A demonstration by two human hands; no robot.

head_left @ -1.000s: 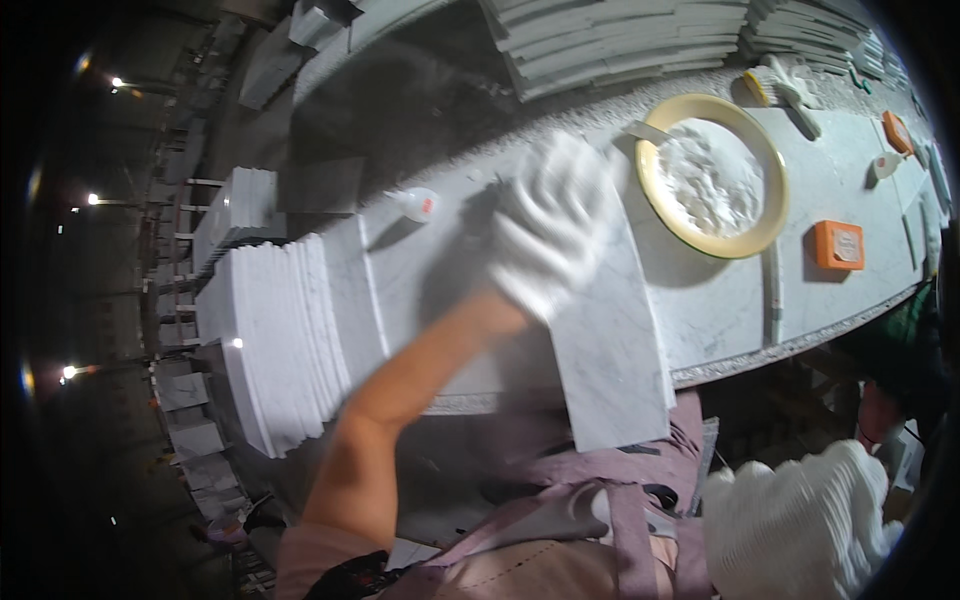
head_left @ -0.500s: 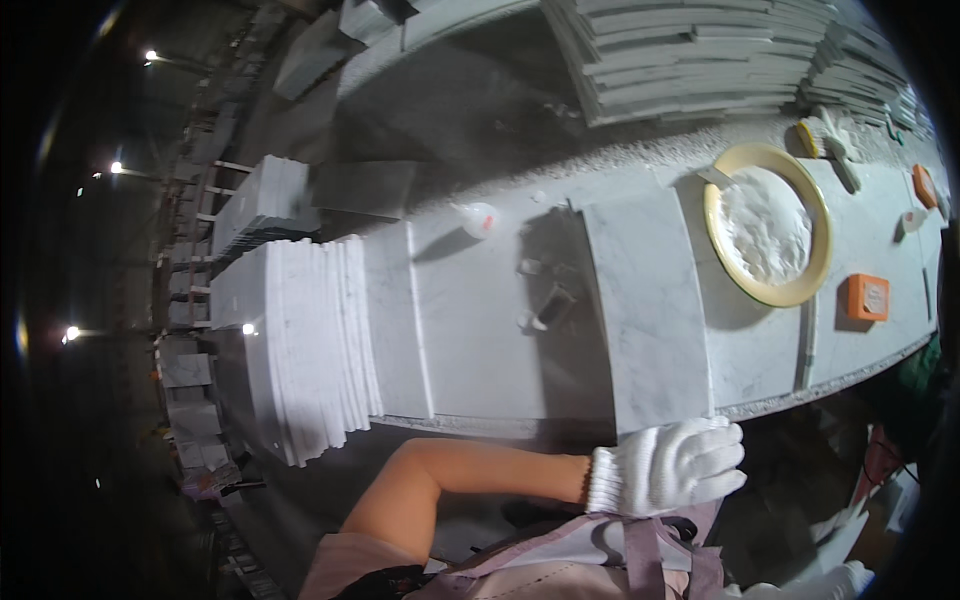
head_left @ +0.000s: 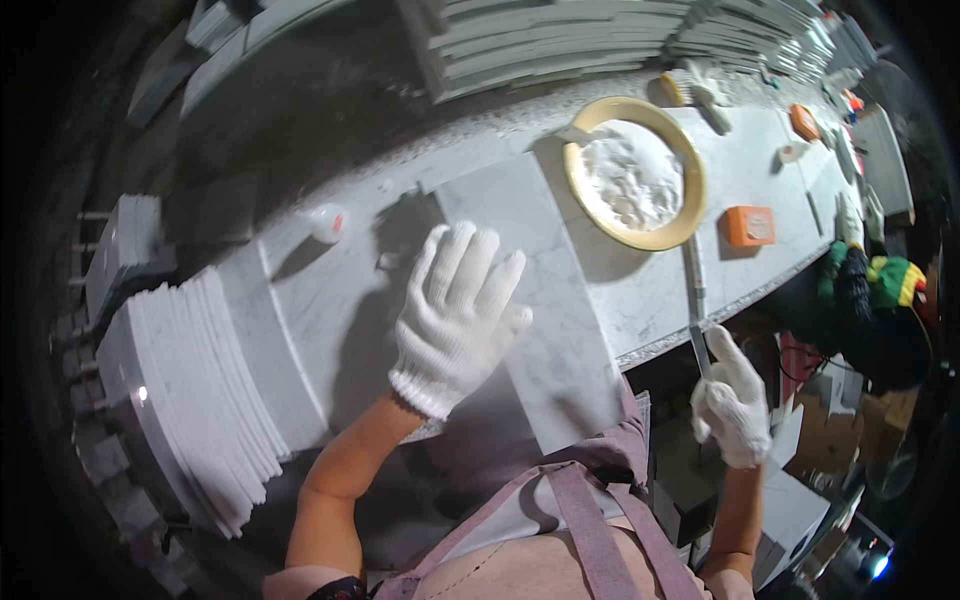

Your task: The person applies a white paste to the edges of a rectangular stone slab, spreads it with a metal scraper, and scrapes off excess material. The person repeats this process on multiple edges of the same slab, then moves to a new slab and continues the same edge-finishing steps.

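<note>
A pale grey-veined marble slab (head_left: pixel 565 290) lies crosswise on the worktable, its near end over the front edge. My left hand (head_left: pixel 455 310), in a white knitted glove, is over the slab's left part with its fingers spread and nothing in it; whether it touches the stone I cannot tell. My right hand (head_left: pixel 735 400), gloved likewise, is off the table's front edge at the right. Its fingers are closed around a narrow flat grey strip (head_left: pixel 700 350), like a blade, pointing toward the table. The far end of the strip meets a pale strip on the tabletop.
A yellow-rimmed bowl (head_left: pixel 690 190) of white powder stands right of the slab, near an orange box (head_left: pixel 750 226). White slabs (head_left: pixel 200 390) stand on edge at the left; more are stacked (head_left: pixel 550 40) behind. A small white cup (head_left: pixel 328 222) and a co-worker (head_left: pixel 880 310) also show.
My left hand has moved from the near edge up over the slab, fingers spreading. The right hand has risen into view with the grey strip. The whole view has turned toward the right.
</note>
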